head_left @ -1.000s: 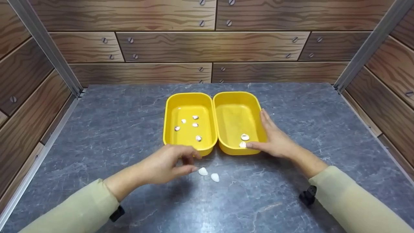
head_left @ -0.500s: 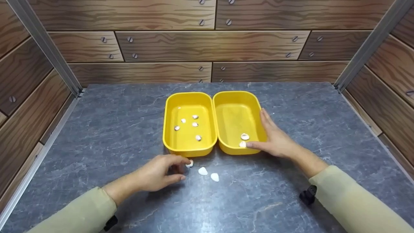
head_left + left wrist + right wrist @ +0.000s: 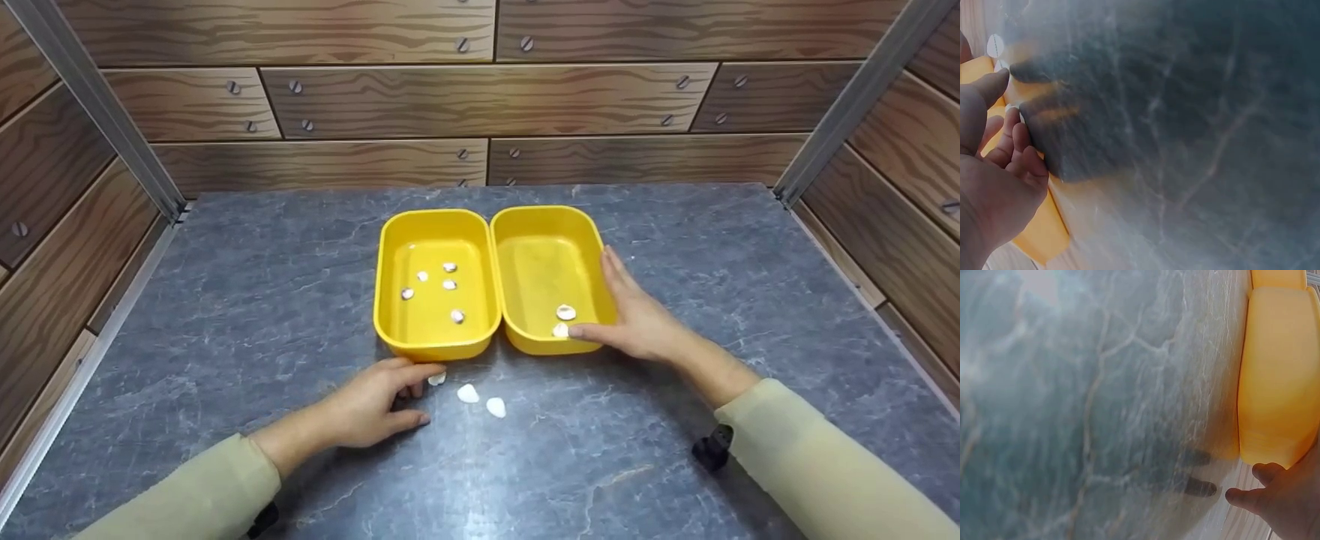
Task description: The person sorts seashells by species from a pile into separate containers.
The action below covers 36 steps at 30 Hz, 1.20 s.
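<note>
Left hand [image 3: 367,405] on the grey tabletop [image 3: 225,315], fingers curled, fingertips touching a small white shell [image 3: 436,379]; whether the grip actually has it pinched, cannot tell. Two more shells [image 3: 468,393] just right of it. Left yellow tray [image 3: 390,247] just beyond holds five small shells. Right hand [image 3: 637,322] flat, relaxed grip, resting on right yellow tray [image 3: 517,225], thumb at its near rim. No writing readable.

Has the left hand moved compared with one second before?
Yes. The left hand has drawn back toward the person and down to the table, away from the left tray; its fingertips now touch a small shell there.
</note>
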Available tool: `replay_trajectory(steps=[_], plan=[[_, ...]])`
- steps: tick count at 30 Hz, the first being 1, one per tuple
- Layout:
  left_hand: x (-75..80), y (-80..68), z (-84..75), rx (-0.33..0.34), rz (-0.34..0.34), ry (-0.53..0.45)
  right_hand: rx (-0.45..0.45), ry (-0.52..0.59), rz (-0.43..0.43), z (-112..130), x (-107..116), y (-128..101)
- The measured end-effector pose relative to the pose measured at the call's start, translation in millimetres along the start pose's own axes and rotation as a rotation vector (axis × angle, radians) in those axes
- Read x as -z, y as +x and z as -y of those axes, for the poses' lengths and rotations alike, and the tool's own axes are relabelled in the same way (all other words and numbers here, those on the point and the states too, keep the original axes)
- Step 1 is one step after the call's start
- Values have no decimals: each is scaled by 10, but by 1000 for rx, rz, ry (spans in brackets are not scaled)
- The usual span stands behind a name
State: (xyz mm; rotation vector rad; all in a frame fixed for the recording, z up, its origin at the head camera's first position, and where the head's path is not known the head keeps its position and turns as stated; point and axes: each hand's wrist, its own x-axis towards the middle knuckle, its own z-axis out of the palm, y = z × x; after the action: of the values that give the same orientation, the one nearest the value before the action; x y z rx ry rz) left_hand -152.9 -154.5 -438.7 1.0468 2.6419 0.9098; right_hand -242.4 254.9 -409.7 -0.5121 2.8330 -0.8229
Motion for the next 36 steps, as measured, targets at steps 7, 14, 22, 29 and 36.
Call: replay_trajectory(steps=[7, 14, 22, 29, 36], plan=[[-1, -4, 27, -8, 5, -21, 4, 8, -7, -4, -9, 1], [9, -9, 36, -1, 7, -59, 0, 12, -1, -6, -7, -2], [3, 11, 34, -33, -10, -20, 1, 16, -1, -4, 0, -2], [-8, 18, 38, -46, -26, -3, 6, 14, -5, -19, -5, 4], [-8, 22, 43, -26, -15, -32, 11, 10, -7, -10, -9, 4]])
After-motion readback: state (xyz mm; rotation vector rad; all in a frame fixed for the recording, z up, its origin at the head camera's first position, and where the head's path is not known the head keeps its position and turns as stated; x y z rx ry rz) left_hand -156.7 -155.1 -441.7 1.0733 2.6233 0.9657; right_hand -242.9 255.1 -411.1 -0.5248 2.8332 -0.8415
